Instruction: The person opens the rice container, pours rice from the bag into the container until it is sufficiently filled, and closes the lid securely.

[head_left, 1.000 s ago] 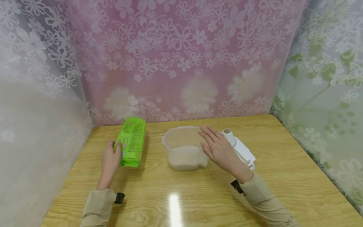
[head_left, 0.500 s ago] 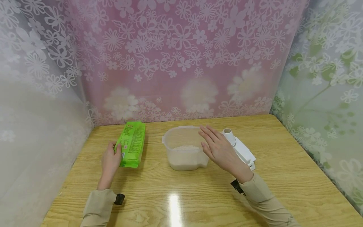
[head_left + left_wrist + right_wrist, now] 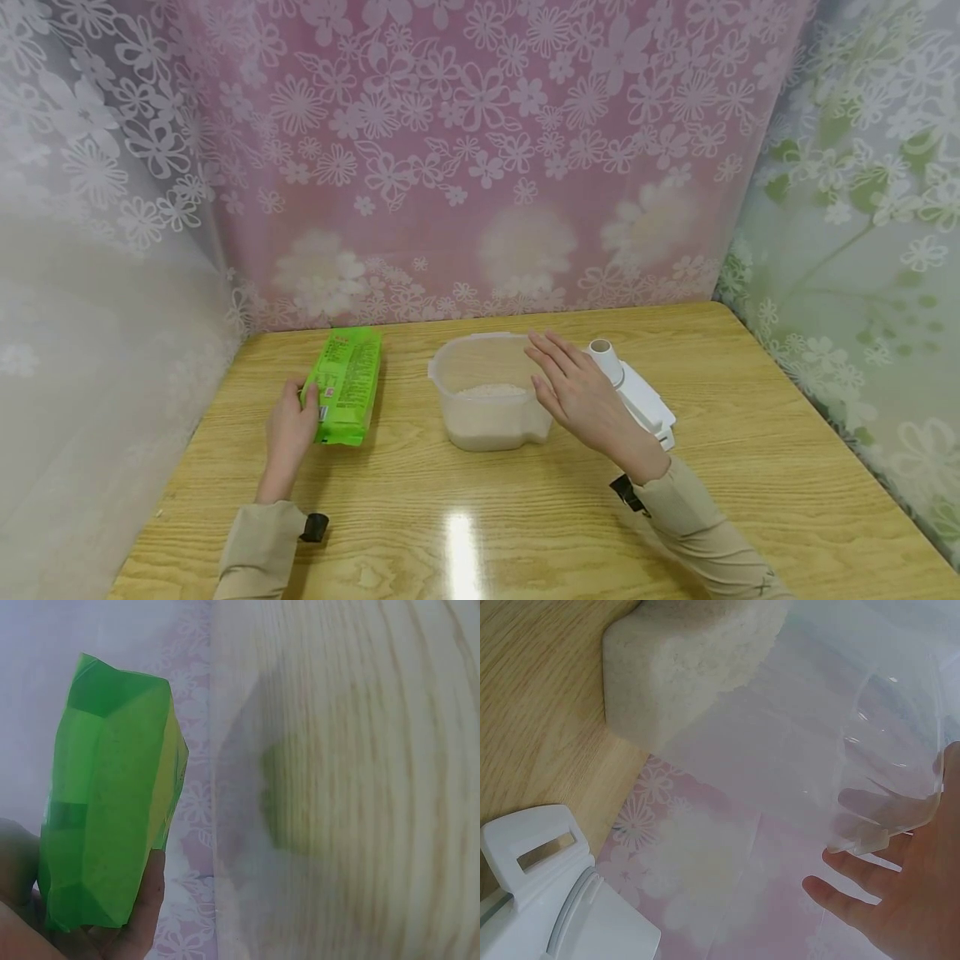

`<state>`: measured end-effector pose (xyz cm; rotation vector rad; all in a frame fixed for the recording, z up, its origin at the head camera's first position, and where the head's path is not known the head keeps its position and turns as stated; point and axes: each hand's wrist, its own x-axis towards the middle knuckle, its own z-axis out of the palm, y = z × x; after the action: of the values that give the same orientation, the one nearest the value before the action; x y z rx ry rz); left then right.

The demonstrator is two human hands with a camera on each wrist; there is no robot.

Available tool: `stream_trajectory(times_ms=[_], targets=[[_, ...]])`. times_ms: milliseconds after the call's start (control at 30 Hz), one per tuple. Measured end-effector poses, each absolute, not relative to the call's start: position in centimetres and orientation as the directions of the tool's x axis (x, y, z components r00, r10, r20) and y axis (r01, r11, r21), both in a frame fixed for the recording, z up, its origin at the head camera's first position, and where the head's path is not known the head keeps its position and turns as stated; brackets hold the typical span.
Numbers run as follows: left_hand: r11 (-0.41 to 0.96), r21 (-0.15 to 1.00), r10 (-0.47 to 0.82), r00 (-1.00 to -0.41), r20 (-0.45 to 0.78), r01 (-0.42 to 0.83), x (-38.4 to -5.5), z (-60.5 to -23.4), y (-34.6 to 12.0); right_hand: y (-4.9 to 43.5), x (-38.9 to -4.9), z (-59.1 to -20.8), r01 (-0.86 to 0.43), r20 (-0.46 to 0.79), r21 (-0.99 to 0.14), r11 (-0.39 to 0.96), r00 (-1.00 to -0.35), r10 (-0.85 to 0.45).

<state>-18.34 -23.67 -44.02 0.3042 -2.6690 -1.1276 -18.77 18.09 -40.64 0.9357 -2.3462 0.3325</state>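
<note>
Left hand (image 3: pixel 291 423) grips green bag (image 3: pixel 349 385), centre-left of frame, over bench (image 3: pixel 382 525). Right hand (image 3: pixel 581 396), fingers extended, touches tub (image 3: pixel 462 410), frame centre; pale grains (image 3: pixel 491 390) inside. White part (image 3: pixel 645 398) on bench, right of centre, beside right hand.

Soft light, white glare streak (image 3: pixel 462 554) on table (image 3: pixel 397 533), left wrist view hazy

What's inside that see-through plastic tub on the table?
The tub holds a layer of whitish grainy fill, with bare wall above it. In the head view the right grip covers part of the tub's right end, and anything buried in the fill can't be seen.
</note>
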Motion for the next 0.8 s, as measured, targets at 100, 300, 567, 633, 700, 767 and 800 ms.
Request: stream_trajectory(times_ms=[100, 300, 567, 633, 700, 767, 800], targets=[[0.699, 0.708, -0.273, -0.952, 0.137, -0.098, -18.4, -44.2, -23.7, 18.1, -18.7, -40.6, -0.689, 0.601, -0.016, 0.724, -0.586, -0.544], [0.713, 0.695, -0.253, -0.959, 0.127, -0.096, -18.7, -44.4, -23.8, 18.2, -18.6, -40.6, -0.687, 0.601, -0.021, 0.726, -0.589, -0.54], [0.723, 0.685, -0.234, -0.965, 0.119, -0.091, -19.2, -44.6, -23.6, 18.1, -18.8, -40.7, -0.695, 0.628, -0.006, 0.719, -0.562, -0.539], [0.722, 0.686, -0.231, -0.967, 0.111, -0.093, -19.3, -44.6, -23.5, 18.1, -18.8, -40.7, -0.695, 0.628, -0.002, 0.719, -0.56, -0.54], [0.72, 0.687, -0.229, -0.968, 0.103, -0.097, -19.4, -44.7, -23.5, 18.1, -18.8, -40.6, -0.696, 0.628, 0.001, 0.719, -0.559, -0.541], [0.718, 0.688, -0.224, -0.97, 0.091, -0.101, -19.4, -44.7, -23.4, 18.1, -18.8, -40.6, -0.695, 0.629, 0.003, 0.719, -0.557, -0.542], [0.718, 0.689, -0.22, -0.972, 0.086, -0.102, -19.5, -44.7, -23.4, 18.1, -18.8, -40.6, -0.695, 0.629, 0.004, 0.719, -0.557, -0.542]])
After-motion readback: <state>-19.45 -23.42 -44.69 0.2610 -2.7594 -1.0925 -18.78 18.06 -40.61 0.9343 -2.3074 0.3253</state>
